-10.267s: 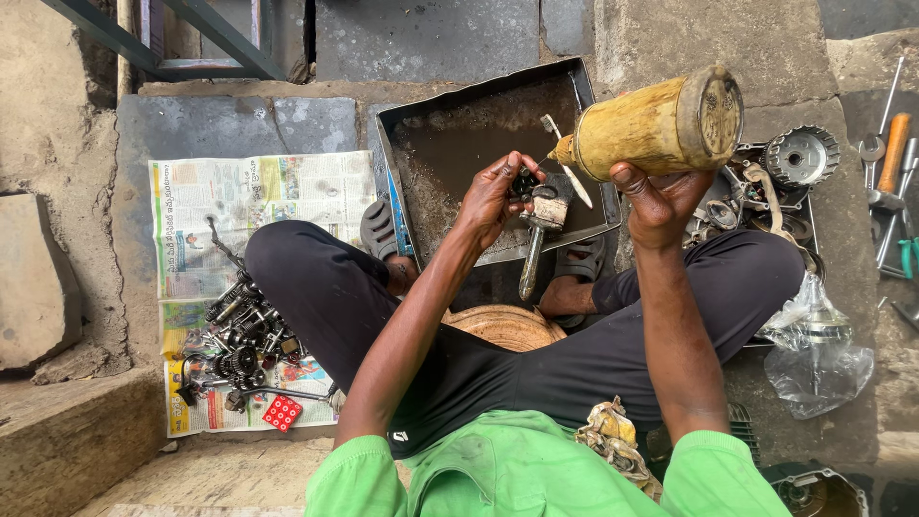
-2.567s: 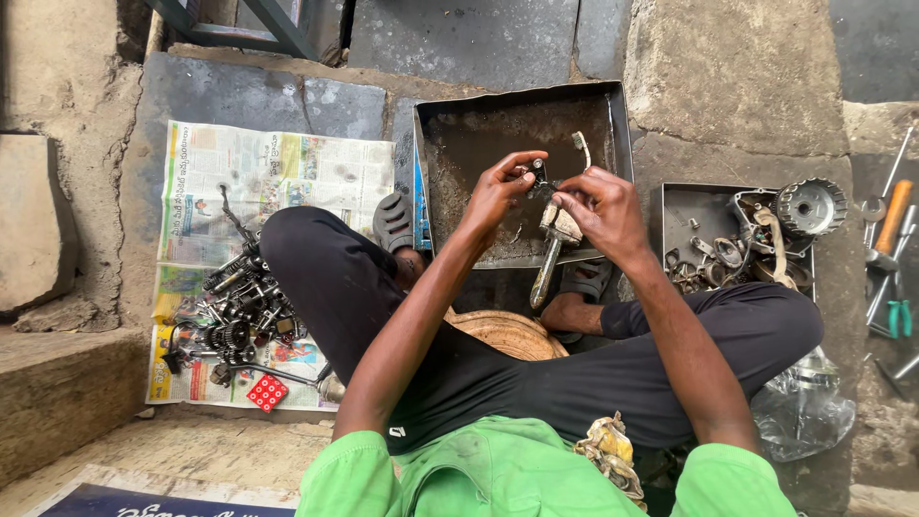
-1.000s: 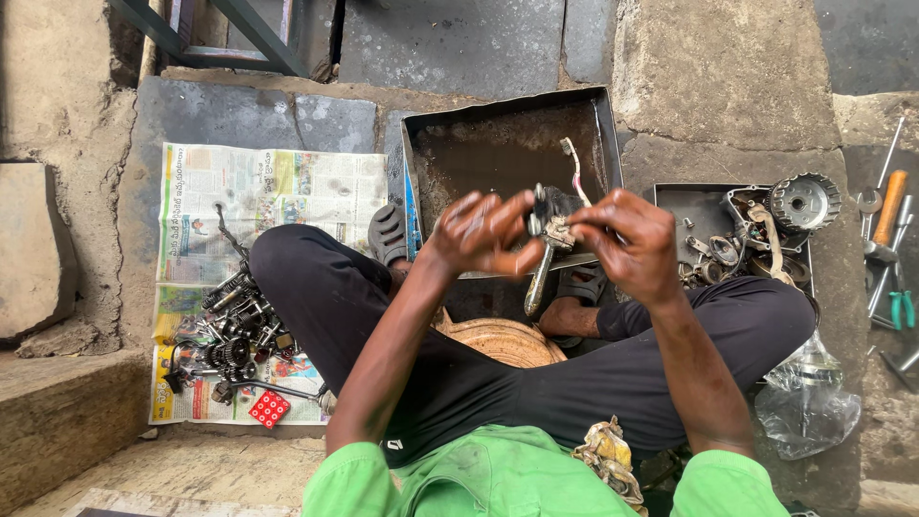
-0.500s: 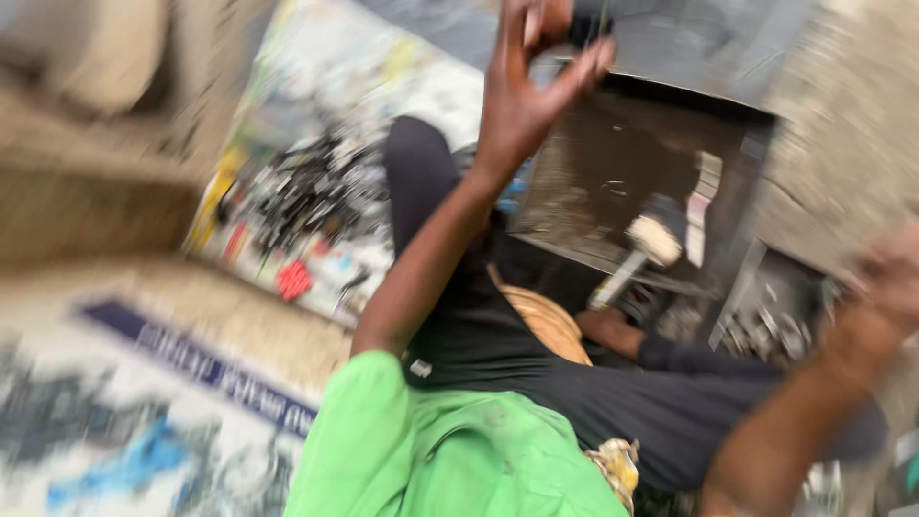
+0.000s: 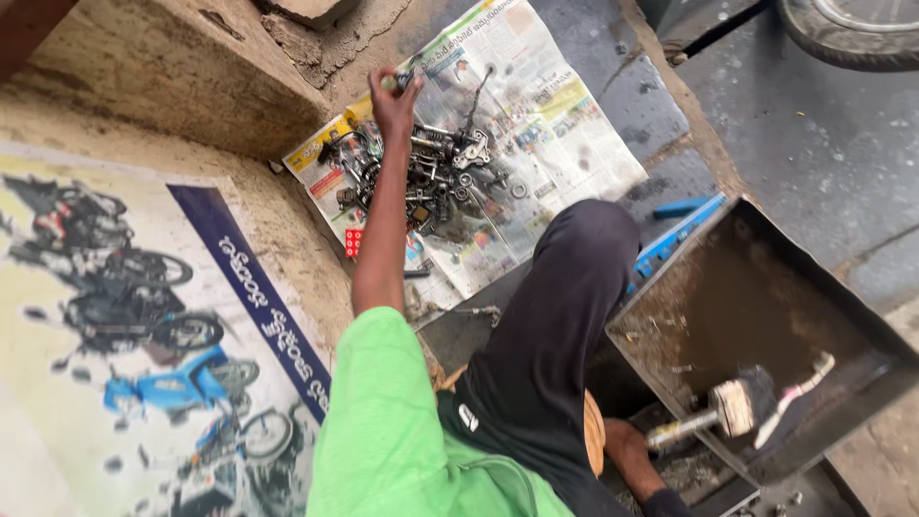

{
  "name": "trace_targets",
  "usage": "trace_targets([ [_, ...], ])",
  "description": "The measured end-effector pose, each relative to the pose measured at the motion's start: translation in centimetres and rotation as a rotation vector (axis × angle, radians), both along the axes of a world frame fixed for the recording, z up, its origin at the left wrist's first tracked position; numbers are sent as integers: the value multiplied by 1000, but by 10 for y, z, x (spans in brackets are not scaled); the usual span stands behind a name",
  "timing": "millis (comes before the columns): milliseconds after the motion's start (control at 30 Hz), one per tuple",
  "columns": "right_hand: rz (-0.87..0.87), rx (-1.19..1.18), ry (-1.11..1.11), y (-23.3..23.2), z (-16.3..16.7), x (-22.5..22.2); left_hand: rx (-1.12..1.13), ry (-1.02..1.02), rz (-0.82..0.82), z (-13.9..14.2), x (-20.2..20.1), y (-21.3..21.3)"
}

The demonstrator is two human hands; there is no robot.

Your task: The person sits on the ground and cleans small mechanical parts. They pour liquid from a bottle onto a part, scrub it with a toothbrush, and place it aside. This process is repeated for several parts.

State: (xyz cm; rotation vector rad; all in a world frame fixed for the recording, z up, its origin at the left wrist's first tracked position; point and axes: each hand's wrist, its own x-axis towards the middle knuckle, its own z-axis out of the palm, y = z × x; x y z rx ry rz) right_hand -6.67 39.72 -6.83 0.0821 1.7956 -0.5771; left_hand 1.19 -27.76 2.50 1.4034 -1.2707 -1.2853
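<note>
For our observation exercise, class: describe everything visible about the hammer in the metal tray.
The hammer lies flat at the near edge of the dark, grimy metal tray. Its pale, worn, cylinder-like head points into the tray; the grey metal shaft runs out over the tray's rim toward the person's legs. No hand touches it. A pale toothbrush lies beside it.

Your head view is lit by soft, even daylight; shadows are faint, with no glare. The spread colour-printed newspaper sheet [image 5: 536,124] reads sharp. The near-left printed motorcycle banner [image 5: 124,316] smears with motion blur. The rusty dark metal tray [image 5: 756,316] interior is dim.
</note>
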Motion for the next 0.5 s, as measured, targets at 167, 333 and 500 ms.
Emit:
trace_targets([
  [167,-88,47,7,-23,7,-14,55,211,109,-49,-11,-26],
  [333,-208,76,37,-27,6,-27,30,-127,-22,-88,-32,-43],
  [500,-325,88,90,-12,12,-52,13,-638,-45,-113,-38,-56],
])
